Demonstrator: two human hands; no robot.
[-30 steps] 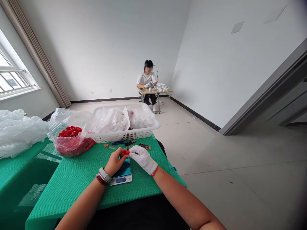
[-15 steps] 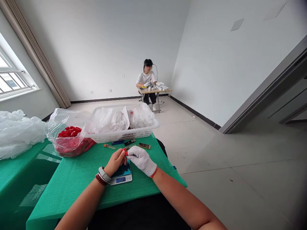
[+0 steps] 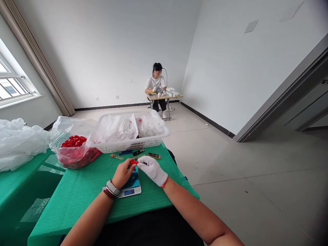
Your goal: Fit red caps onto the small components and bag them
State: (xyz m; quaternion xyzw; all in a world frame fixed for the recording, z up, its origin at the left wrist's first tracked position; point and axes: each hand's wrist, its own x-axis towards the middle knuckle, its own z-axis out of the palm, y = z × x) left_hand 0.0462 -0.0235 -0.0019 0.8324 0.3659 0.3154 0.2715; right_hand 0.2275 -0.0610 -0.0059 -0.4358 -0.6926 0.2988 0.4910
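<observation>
A small red plastic piece (image 3: 134, 162) is pinched between the fingertips of my bare left hand (image 3: 122, 175). My right hand (image 3: 153, 170), in a white knitted glove, is closed at the right end of the same piece, with thumb and forefinger pressed together. A dark sliver shows by the gloved fingers; I cannot make out what it is. Directly beneath both hands lies a digital scale (image 3: 131, 192) with a blue-tinted plate, partly hidden by my left hand. To the left, a clear plastic bag (image 3: 64, 131) holds many red pieces (image 3: 74, 140).
A white plastic basket (image 3: 128, 147) with plastic-wrapped contents stands behind my hands. Before it lie a blade case (image 3: 117, 156), a blue item (image 3: 125, 152), a black item (image 3: 138, 152) and a dark box (image 3: 154, 155). More bags (image 3: 22, 143) lie left. A person (image 3: 156, 82) sits at a far table.
The red piece has turned in my fingers and now shows more of its ring-like opening. Both hands have shifted only slightly and stay over the scale.
</observation>
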